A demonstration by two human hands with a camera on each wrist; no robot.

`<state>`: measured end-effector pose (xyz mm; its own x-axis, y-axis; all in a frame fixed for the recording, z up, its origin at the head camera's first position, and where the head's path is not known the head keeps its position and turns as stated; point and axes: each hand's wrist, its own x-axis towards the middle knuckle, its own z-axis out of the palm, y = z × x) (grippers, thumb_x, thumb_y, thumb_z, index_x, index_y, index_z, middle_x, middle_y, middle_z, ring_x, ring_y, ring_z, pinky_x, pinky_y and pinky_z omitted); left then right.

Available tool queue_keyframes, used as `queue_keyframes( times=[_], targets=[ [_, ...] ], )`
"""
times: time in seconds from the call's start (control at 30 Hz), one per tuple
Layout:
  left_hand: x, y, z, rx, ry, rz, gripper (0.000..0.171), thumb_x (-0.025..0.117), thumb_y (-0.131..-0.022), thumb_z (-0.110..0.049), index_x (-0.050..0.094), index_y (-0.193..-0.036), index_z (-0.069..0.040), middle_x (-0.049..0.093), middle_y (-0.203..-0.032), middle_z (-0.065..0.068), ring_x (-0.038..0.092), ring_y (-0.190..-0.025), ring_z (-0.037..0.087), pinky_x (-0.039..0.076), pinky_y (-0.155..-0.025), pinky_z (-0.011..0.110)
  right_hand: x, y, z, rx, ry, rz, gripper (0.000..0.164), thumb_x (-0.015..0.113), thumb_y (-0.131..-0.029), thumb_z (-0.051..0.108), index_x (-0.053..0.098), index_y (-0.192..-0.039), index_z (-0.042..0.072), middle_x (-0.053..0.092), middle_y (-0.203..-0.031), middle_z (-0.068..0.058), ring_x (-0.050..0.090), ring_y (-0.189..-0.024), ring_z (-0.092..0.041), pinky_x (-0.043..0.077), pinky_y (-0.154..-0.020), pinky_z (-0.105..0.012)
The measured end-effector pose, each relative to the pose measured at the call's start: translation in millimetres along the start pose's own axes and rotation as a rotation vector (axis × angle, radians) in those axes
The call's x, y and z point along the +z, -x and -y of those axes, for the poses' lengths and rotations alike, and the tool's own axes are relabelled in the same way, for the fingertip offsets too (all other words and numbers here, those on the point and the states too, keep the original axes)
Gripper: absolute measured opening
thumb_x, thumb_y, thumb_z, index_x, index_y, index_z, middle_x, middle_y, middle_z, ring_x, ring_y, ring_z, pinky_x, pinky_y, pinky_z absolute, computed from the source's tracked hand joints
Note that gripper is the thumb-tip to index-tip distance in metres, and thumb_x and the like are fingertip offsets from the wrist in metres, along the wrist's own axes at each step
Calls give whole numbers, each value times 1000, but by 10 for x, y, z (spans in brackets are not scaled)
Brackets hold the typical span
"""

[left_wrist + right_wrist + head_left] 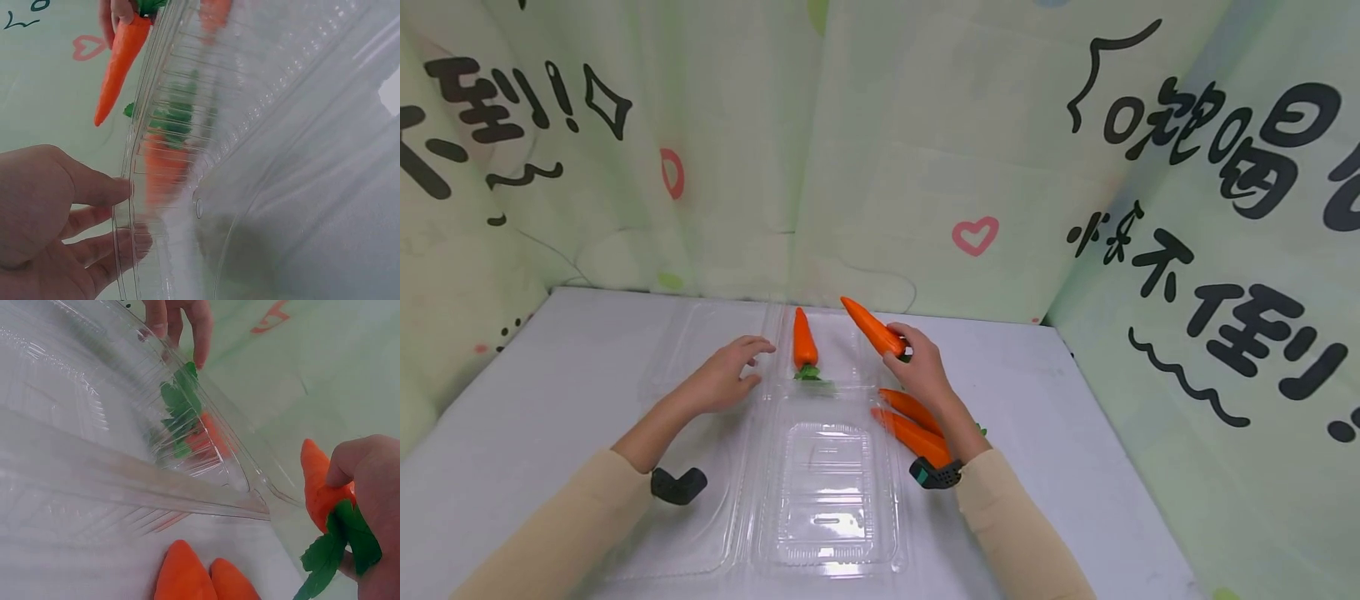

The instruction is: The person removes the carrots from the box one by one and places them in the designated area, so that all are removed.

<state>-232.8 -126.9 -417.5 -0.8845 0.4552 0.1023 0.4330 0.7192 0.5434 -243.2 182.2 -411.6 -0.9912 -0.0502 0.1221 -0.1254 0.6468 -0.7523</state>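
One carrot (pixel 868 323) pinched in our right hand (pixel 922 365) above the table (pixel 1022 392) | our left hand (pixel 721 380), thumb and fingers parted, left of another carrot (pixel 805 340) | two carrots (pixel 916 436) lie right of our clear box (pixel 827 500)

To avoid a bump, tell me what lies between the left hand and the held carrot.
Another carrot and part of a clear plastic container, as the head view shows.

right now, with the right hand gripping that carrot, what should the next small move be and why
I'd likely ease the held carrot left and lower it into the far clear container, beside the other carrot. The right hand grips it near its leafy end by that container's right side, and bare space shows right of the carrot inside.
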Motion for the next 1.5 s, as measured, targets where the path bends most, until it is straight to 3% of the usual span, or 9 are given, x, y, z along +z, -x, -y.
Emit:
queue_keyframes(
  times=[0.33, 1.5],
  targets=[
    [23, -5, -15, -56, 5, 8, 50, 61, -91, -3, 46, -139, -2, 44, -144, 23, 59, -112, 35, 53, -95, 49, -22, 31, -57, 36, -7, -11, 46, 58, -93, 14, 50, -138, 16, 55, -129, -6, 53, -107, -25, 54, -95, -37],
    [30, -13, -11, -15, 5, -8, 47, 61, -91, 0, 49, -136, 0, 46, -142, 24, 60, -110, 35, 53, -94, 49, -158, 133, -211, 70, 22, -53, 44, 58, -93, 14, 51, -137, 15, 55, -130, -7, 51, -109, -26, 53, -98, -40]
  ],
)
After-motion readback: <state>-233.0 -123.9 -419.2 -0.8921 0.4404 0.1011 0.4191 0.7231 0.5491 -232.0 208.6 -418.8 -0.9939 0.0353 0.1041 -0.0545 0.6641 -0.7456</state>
